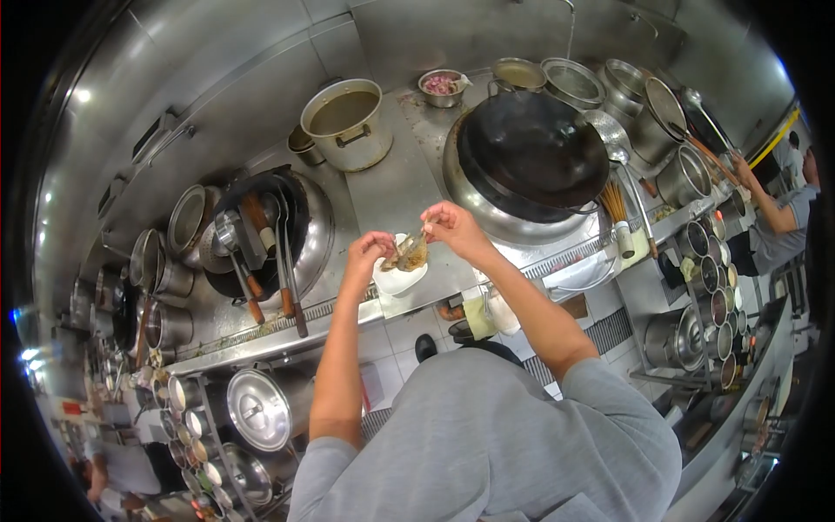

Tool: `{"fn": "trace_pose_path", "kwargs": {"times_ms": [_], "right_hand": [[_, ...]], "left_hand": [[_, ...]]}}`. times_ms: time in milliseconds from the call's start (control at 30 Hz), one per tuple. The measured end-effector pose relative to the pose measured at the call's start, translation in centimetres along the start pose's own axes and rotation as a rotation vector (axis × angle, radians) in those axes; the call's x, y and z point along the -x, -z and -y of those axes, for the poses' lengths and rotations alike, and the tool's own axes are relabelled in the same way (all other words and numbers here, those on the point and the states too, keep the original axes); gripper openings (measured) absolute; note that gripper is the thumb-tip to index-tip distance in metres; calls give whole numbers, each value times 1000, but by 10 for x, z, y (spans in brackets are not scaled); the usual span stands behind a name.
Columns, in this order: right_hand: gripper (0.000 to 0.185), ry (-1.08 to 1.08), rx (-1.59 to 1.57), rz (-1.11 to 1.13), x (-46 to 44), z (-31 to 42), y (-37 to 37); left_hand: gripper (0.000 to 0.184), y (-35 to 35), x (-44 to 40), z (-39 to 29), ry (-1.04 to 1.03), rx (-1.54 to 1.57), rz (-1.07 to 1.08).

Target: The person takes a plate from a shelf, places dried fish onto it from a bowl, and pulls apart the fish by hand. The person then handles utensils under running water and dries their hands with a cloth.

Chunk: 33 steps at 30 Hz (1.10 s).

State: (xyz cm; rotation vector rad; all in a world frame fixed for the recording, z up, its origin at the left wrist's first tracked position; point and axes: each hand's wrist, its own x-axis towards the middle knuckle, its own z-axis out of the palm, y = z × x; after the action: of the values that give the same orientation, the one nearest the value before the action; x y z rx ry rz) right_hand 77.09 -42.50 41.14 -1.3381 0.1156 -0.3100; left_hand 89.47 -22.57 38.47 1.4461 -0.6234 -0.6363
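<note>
Both of my hands are raised over a small white bowl [400, 280] at the front of the steel counter. Between them hangs a thin brownish piece of food [410, 254], partly over the bowl. My left hand [373, 250] pinches its left side with fingers together. On the upper right side, my right hand [448, 228] pinches the same piece between thumb and fingertips. What kind of food it is, I cannot make out.
A black wok [532, 148] sits on the right burner; another wok with ladles [283, 252] is at left. A large pot [346, 126] and a bowl of pink pieces [442, 88] stand behind. A co-worker's arm [761, 196] is at far right.
</note>
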Motion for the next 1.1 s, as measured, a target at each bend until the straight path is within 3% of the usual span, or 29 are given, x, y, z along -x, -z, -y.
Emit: {"fn": "trace_pose_path", "kwargs": {"times_ms": [200, 400, 467, 667, 1100], "right_hand": [[13, -15, -8, 57, -2, 1, 3], [12, 13, 11, 69, -1, -1, 3], [12, 10, 12, 69, -2, -1, 2], [13, 2, 43, 58, -2, 9, -4], [14, 50, 14, 3, 8, 9, 9]], "left_hand": [[27, 6, 8, 0, -1, -42, 26], [15, 1, 20, 10, 70, -161, 112], [8, -3, 20, 10, 6, -288, 112], [9, -14, 23, -2, -28, -471, 79], [8, -23, 10, 22, -14, -278, -124]]}}
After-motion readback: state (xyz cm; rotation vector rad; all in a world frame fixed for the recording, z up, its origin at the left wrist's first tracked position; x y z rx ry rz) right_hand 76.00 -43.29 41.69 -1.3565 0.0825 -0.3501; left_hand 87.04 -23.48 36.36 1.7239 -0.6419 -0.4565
